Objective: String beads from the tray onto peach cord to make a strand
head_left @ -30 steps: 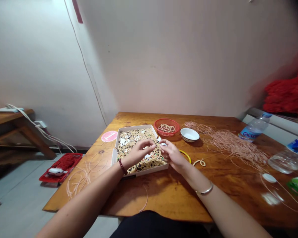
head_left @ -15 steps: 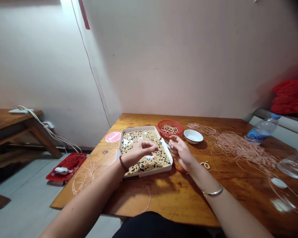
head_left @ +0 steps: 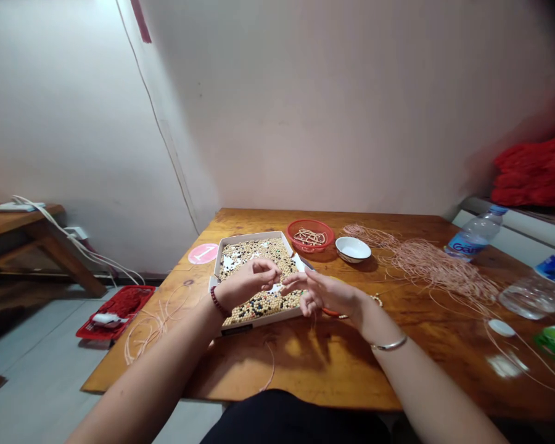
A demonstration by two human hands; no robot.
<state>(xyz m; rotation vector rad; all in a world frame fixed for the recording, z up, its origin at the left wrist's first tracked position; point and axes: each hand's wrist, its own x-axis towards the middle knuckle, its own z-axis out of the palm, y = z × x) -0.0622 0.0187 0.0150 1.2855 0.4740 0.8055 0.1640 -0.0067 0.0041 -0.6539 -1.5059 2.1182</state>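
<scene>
Above the white box (head_left: pixel 261 322) of small beads (head_left: pixel 254 250), my left hand (head_left: pixel 252 282) is closed in a pinch. What it pinches is too small to make out. My right hand (head_left: pixel 326 293) is just right of it, over the box's right edge. Its forefinger stretches towards the left fingertips, while the lower fingers curl inward. A faint thin strand seems to hang under those curled fingers; what they hold is unclear. Partly behind the right hand lie an orange-handled tool (head_left: pixel 333 313) and a small ring of pale beads (head_left: pixel 376 300).
Behind the box stand a red basket (head_left: pixel 290 240) of bead strings and a white bowl (head_left: pixel 353 249). Pink cords (head_left: pixel 437 265) spread to the right, near a water bottle (head_left: pixel 475 234) and a white cap (head_left: pixel 502 327). More cords (head_left: pixel 155 330) lie at the table's left edge.
My right hand has moved down and left, its forefinger now reaching towards my left hand. My left hand stays pinched over the box. The view has shifted slightly right.
</scene>
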